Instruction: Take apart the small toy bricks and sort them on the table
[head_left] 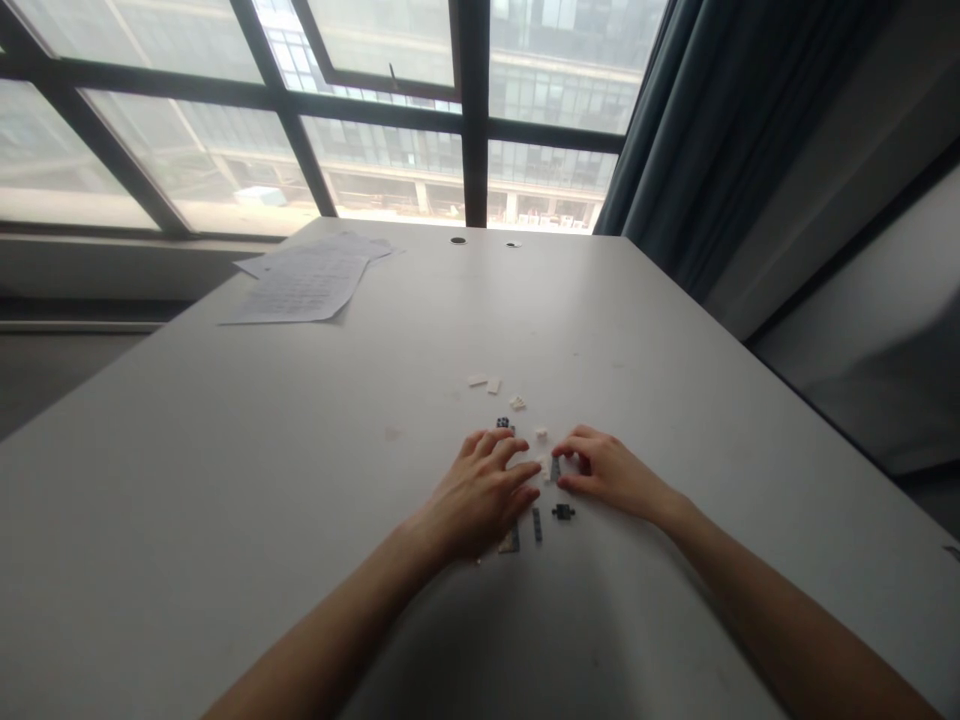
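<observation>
My feed: right hand [581, 465] pinching grey tapered plastic piece [555, 468] at left hand's [491, 485] 3 o'clock. Left's spread wide, part-covering dark rectangular plastic plate [510, 543]; can't tell what's joined there. Loose: flat white plastic pieces [477, 381], grey's 11 o'clock; black pronged plastic block [563, 512], its 6.

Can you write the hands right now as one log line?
left hand: open, partly covering dark plate | right hand: curled at gray building-block piece | nearby: black block with side pins | far left: papers
</observation>
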